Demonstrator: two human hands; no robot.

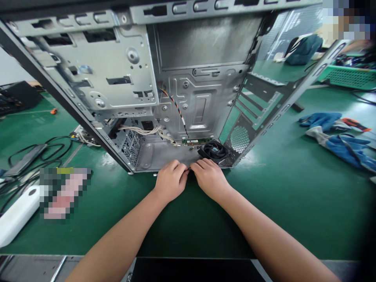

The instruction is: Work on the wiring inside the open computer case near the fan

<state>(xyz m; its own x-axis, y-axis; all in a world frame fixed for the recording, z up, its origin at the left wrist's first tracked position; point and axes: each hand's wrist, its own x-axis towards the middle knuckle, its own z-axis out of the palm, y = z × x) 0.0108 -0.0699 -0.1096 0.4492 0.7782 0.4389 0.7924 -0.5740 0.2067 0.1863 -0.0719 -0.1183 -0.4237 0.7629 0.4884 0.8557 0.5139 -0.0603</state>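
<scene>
1. On my feed: case [202,86] on the green table [279,176], open side facing me, front lip just by my hands.
2. My left hand [172,180] is at the lip, fingers bent and pressed together; something small and dark shows by the fingertips, can't tell what.
3. My right hand [210,178] is just beside it, fingers curled and together; can't tell what they pinch, fingertips mostly hidden.
4. Fan [214,150] sits inside on the case floor, beyond my right hand; contact unclear.
5. Room: floor metal stretches from my left hand to the case's left edge; on the right, the fan fills most of the corner.
6. Outside, table surface runs from the right edge toward the blue gloves [346,147]. Left side is tighter: adapter [28,158] and its black cords.
7. Overhead I see the slotted metal top rail; drive cage [111,55] is flat, pale sheet metal with punched holes.
8. Back panel: grey, stamped ridges. Vent [239,135]: honeycomb mesh.
9. Fan: black, plastic-looking blades, round hub. Colored wires [179,111] hang twisted; white cables [141,130] lie bundled.
</scene>
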